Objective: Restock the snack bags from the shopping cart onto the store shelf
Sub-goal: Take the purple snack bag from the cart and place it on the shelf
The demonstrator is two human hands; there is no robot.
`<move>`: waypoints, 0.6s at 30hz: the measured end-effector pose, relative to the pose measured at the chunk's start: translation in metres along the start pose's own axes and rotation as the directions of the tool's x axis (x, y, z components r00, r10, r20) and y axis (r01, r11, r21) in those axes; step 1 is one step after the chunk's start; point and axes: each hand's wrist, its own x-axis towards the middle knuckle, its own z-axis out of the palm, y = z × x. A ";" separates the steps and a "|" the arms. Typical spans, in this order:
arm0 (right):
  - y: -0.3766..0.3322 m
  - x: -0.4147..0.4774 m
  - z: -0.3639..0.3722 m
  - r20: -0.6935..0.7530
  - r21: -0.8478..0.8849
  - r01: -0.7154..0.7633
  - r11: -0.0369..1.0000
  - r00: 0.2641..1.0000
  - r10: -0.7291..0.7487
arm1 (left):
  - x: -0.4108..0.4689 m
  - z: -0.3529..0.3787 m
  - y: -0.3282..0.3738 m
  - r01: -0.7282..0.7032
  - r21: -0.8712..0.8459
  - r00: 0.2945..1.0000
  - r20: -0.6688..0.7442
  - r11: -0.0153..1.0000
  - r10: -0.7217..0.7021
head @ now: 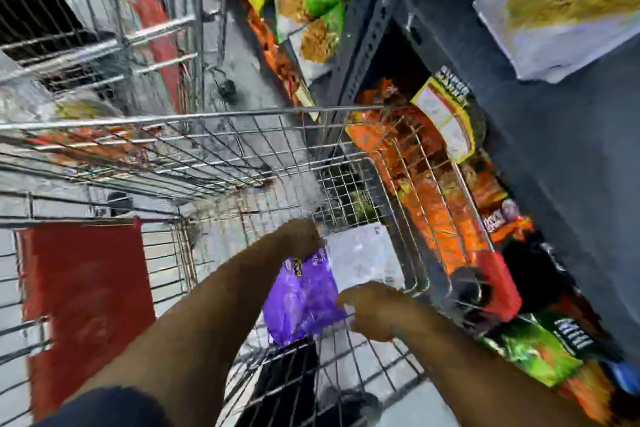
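Observation:
I look down into a wire shopping cart (214, 135). My left hand (301, 236) is closed on the top of a purple snack bag (301, 298), which hangs inside the cart. My right hand (374, 308) is at the bag's lower right edge, fingers curled and touching it; whether it grips is unclear from the blur. A white bag (363, 256) lies on the cart's floor beyond the purple one. The dark store shelf (540, 163) runs along the right, holding orange snack bags (433, 204) and a green bag (533, 350).
A red cart flap (86, 291) is at the left. More wire carts (104, 45) stand behind. Green and orange bags (311, 10) fill a farther shelf bay. A pale bag of yellow snacks (561, 3) lies on the upper shelf at top right. The cart's red handle (498, 288) sits against the shelf.

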 end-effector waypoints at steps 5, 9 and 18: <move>0.013 -0.004 -0.015 -0.035 0.001 -0.093 0.996 0.995 0.093 | 0.000 -0.018 0.009 -0.017 -0.005 0.991 0.136 1.000 0.017; 0.022 -0.022 -0.018 -0.084 -0.090 -0.128 0.988 0.989 0.120 | -0.010 -0.043 0.023 -0.116 -0.028 0.978 0.169 0.993 0.119; 0.019 -0.073 -0.053 -0.380 0.247 -0.136 0.959 0.897 0.225 | -0.041 -0.088 0.060 -0.099 -0.678 0.970 0.097 0.728 0.222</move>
